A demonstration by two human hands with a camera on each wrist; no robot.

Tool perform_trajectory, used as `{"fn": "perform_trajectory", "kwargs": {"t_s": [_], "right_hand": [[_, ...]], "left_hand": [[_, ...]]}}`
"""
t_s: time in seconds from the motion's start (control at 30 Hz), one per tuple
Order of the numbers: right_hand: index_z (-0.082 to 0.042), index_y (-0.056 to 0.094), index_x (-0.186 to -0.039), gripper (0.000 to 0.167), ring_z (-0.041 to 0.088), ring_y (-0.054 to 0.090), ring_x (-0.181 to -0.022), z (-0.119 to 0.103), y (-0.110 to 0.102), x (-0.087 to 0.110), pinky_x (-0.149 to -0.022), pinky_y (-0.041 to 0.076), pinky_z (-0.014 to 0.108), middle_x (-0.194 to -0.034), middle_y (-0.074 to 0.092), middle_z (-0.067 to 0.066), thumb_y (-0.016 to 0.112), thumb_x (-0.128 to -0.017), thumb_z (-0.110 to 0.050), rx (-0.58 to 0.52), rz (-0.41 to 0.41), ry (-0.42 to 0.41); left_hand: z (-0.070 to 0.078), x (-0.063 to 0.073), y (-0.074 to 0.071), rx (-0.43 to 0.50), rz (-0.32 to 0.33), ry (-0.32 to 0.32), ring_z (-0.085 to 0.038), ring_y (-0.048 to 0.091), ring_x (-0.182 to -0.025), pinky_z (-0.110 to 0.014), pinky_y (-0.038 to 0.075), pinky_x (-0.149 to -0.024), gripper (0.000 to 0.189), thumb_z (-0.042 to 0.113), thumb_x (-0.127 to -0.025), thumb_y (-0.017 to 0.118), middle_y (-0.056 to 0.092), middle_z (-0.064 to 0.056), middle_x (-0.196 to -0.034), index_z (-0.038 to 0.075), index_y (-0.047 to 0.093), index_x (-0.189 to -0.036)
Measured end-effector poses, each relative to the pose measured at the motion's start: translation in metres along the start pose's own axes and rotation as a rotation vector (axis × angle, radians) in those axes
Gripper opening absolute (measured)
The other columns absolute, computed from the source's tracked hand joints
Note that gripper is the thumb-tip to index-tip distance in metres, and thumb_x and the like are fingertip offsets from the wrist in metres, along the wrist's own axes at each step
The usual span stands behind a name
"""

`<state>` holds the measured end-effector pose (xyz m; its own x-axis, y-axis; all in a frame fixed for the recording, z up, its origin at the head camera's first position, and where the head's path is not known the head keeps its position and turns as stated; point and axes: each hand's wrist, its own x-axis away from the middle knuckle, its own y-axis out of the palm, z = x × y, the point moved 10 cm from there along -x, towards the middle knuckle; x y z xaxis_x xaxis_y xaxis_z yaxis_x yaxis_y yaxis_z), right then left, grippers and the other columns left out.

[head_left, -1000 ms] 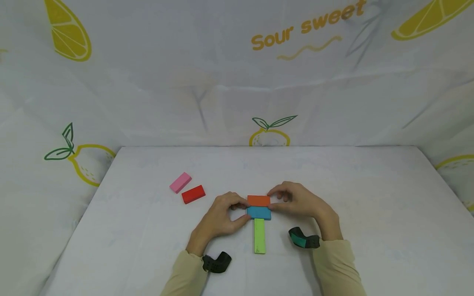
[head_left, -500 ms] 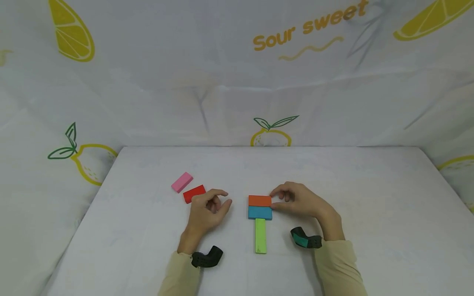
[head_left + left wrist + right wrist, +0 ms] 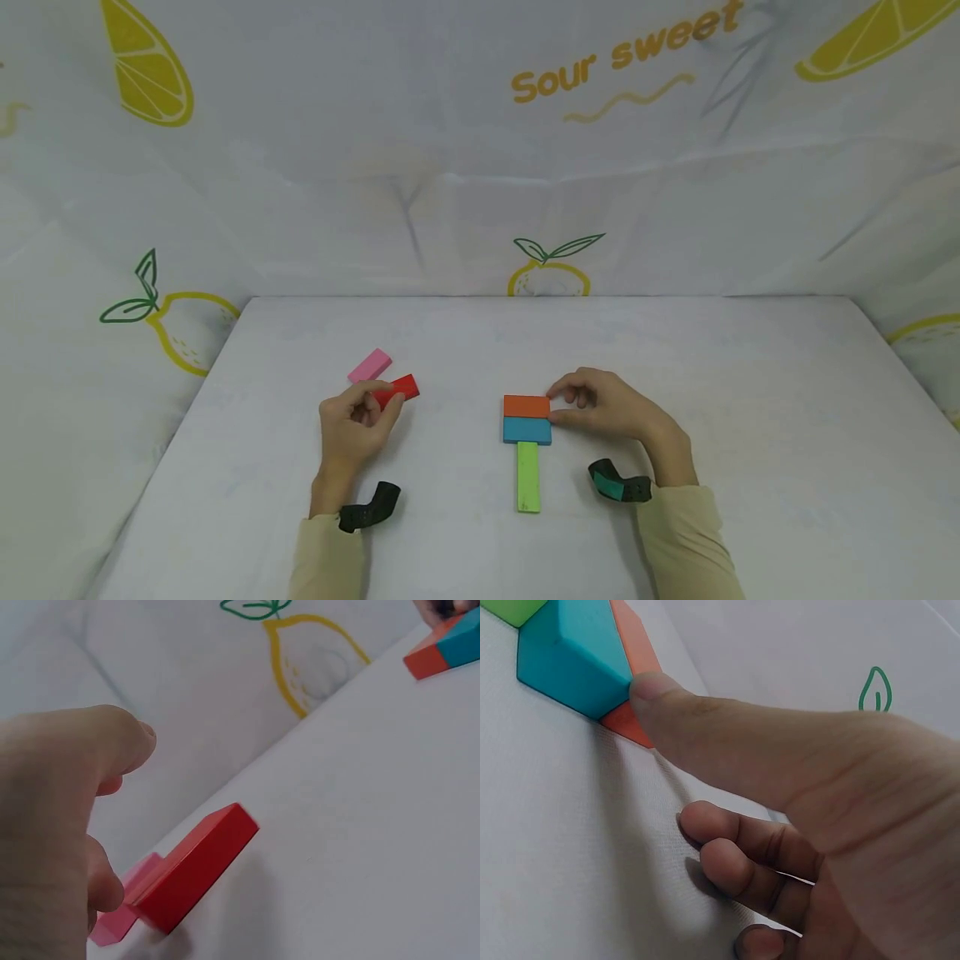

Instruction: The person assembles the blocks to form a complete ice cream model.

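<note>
In the head view, my left hand (image 3: 351,427) is at the red block (image 3: 401,388), thumb and index finger apart on either side of it. The left wrist view shows the fingers over the red block (image 3: 199,866) without a visible grip. My right hand (image 3: 611,408) holds the right end of the orange block (image 3: 527,406) between thumb and index finger; the right wrist view shows the thumb against it, the index fingertip hidden. The blue block (image 3: 527,430) lies flush against the orange one. A green block (image 3: 528,477) extends from the blue one toward me.
A pink block (image 3: 371,365) lies just behind the red one. The white table (image 3: 780,433) ends at a back edge, where a white cloth (image 3: 315,208) with lemon prints rises. A dark wrist strap (image 3: 370,507) sits on each forearm.
My left hand has left the orange and blue blocks and moved left to the red block. My right hand has stayed at the orange block's end.
</note>
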<state>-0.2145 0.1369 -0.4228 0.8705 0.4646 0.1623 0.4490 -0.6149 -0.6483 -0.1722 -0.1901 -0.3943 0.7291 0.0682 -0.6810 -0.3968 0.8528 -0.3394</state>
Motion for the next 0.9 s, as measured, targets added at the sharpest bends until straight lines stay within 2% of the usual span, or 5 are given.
{"fn": "perform_trajectory", "kwargs": {"t_s": [0.2, 0.33, 0.5, 0.63, 0.9], "right_hand": [[-0.014, 0.075, -0.110, 0.027, 0.013, 0.050, -0.087, -0.001, 0.000, 0.000, -0.073, 0.042, 0.021, -0.091, 0.057, 0.001, 0.079, -0.088, -0.028, 0.008, -0.002, -0.004], [-0.014, 0.074, -0.111, 0.027, 0.013, 0.050, -0.087, -0.002, -0.001, 0.000, -0.075, 0.043, 0.021, -0.091, 0.058, 0.002, 0.079, -0.088, -0.028, 0.000, -0.006, -0.003], [-0.014, 0.074, -0.111, 0.027, 0.015, 0.051, -0.089, -0.002, 0.000, 0.000, -0.077, 0.044, 0.021, -0.092, 0.058, 0.002, 0.079, -0.088, -0.028, -0.010, -0.014, 0.006], [-0.014, 0.074, -0.111, 0.027, 0.015, 0.051, -0.090, -0.001, 0.001, 0.000, -0.077, 0.044, 0.022, -0.093, 0.058, 0.002, 0.079, -0.089, -0.028, -0.003, -0.014, 0.010], [-0.014, 0.074, -0.112, 0.028, 0.015, 0.051, -0.090, -0.002, 0.000, 0.000, -0.077, 0.044, 0.022, -0.093, 0.058, 0.002, 0.078, -0.089, -0.029, 0.000, -0.015, 0.011]], "left_hand": [[-0.004, -0.004, -0.019, -0.081, 0.015, -0.063, 0.002, 0.031, -0.049, -0.011, 0.023, -0.045, 0.018, -0.012, -0.069, 0.080, 0.046, -0.009, -0.051, -0.006, 0.072, -0.085], [-0.009, -0.004, -0.025, -0.106, 0.004, -0.109, 0.004, 0.032, -0.051, -0.012, 0.024, -0.044, 0.020, -0.010, -0.070, 0.081, 0.048, -0.009, -0.053, -0.006, 0.073, -0.088], [-0.023, 0.000, -0.022, -0.094, -0.086, -0.194, -0.006, 0.040, -0.051, -0.014, 0.031, -0.046, 0.022, 0.002, -0.075, 0.084, 0.055, -0.002, -0.060, 0.003, 0.077, -0.096], [-0.030, 0.002, -0.017, -0.071, -0.159, -0.231, -0.013, 0.046, -0.052, -0.014, 0.035, -0.048, 0.022, 0.005, -0.077, 0.084, 0.058, 0.001, -0.064, 0.008, 0.078, -0.098], [-0.036, 0.004, -0.007, -0.184, -0.266, -0.262, -0.003, 0.046, -0.056, -0.015, 0.037, -0.051, 0.024, 0.011, -0.079, 0.083, 0.059, 0.005, -0.069, 0.011, 0.078, -0.103]]}}
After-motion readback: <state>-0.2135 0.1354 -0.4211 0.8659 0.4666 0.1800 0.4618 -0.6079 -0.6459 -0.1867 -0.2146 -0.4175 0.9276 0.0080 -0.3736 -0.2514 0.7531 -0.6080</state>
